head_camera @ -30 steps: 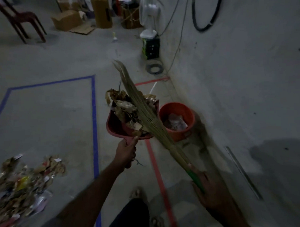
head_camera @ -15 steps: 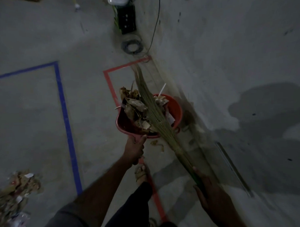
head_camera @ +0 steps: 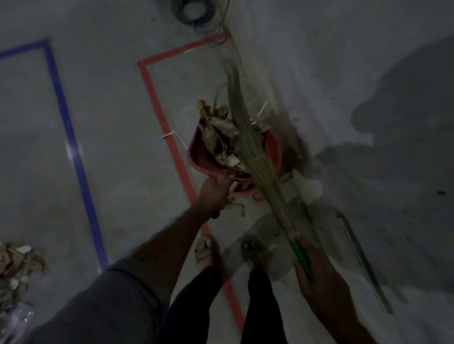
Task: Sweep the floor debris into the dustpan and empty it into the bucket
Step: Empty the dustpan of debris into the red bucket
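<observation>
1. Dim room w/ a rough grey concrete floor (head_camera: pixel 112 155) meeting a grey plastered wall (head_camera: pixel 371 64) on the right; dark shadows fall across the wall.
2. Blue tape line (head_camera: pixel 73 161) marks a rectangle on the left of the floor; red tape line (head_camera: pixel 167 127) marks another nearer the wall.
3. Coil of dark cable (head_camera: pixel 193 8) lies at the top by the wall base; a thin metal strip (head_camera: pixel 363 262) lies along the wall foot, lower right.
4. Left hand (head_camera: pixel 215 195) curls round the handle of a red plastic dustpan (head_camera: pixel 198 157), held above the red bucket (head_camera: pixel 275 154), which stands against the wall inside the red tape.
5. Dustpan is heaped w/ debris (head_camera: pixel 216 131): crumpled dry leaves, paper scraps, thin white sticks.
6. Right hand (head_camera: pixel 319 274) grips the green handle of a broom (head_camera: pixel 248 145), a long bundle of stiff straw-coloured fibres. The bristles lie across the debris in the pan, tips pointing toward the wall base.
7. A few bits of litter (head_camera: pixel 238 207) lie on the floor just below the pan.
8. A second debris pile (head_camera: pixel 13 272) sits at the far left edge, well apart from the bucket.
9. Two sandalled feet (head_camera: pixel 205 249) and dark trouser legs stand astride the red tape.
</observation>
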The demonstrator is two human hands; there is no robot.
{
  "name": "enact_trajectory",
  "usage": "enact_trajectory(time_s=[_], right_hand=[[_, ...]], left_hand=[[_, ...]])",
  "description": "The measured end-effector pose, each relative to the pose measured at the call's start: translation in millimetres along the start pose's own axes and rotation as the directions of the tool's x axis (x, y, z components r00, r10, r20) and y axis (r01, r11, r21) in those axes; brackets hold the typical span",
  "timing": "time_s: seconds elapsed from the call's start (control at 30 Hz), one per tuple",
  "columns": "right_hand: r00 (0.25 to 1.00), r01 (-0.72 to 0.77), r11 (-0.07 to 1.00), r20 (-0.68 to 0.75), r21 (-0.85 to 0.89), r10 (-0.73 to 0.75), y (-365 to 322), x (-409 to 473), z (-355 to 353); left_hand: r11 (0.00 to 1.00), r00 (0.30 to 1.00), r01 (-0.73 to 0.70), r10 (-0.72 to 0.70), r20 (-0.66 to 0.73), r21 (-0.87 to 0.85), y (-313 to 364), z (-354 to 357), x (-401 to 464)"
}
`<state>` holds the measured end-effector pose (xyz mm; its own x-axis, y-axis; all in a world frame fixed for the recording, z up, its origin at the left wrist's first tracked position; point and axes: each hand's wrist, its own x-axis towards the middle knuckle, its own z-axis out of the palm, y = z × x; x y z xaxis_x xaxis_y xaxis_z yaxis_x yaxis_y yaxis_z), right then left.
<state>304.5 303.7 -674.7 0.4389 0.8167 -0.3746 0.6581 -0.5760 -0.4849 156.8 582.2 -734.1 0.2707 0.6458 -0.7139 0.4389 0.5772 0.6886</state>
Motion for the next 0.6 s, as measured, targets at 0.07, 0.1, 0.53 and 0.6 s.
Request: enact_trajectory(time_s=[0.07,0.1,0.53,0.6], right_hand=[[1.000,-0.003,1.000,0.014,-0.012,0.003,10,23,4],[1.000,-0.004,1.000,0.014,-0.027,0.004,17,36,8],[0.995,-0.057,0.961,0.068,-0.272,0.078,77,88,27],[0.994,-0.071,0.949,0.055,-0.308,0.093,79,84,22]], left_hand=[[0.999,1.000,0.018,-0.017,-0.014,0.027,-1,10,26],[0.998,0.999,0.035,-0.034,-0.010,0.046,-5,15,40],[0.842,0.917,0.361,-0.400,0.014,0.401,-7,34,134],[0.812,0.928,0.328,-0.374,-0.002,0.482,5,32,130]])
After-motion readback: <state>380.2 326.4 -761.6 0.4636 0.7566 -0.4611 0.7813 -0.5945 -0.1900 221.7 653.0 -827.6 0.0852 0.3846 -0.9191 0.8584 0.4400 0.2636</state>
